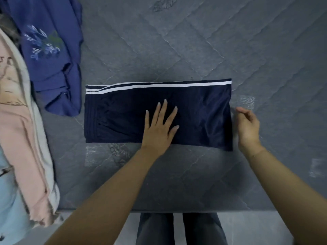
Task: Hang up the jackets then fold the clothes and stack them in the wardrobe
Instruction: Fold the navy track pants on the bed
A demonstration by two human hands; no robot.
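Dark navy track pants [200,110] with white side stripes lie folded into a flat rectangle on the grey quilted mattress [194,46], in the middle of the head view. My left hand [159,126] lies flat on the middle of the fold, fingers straight and spread. My right hand [247,124] hovers at the right edge of the pants with relaxed, slightly bent fingers and holds nothing.
A blue garment with embroidered flowers [53,55] lies crumpled at the upper left. A pile of pink, cream and light blue clothes [23,138] runs along the left edge. The mattress front edge [159,210] is just below my arms, with my legs beyond it.
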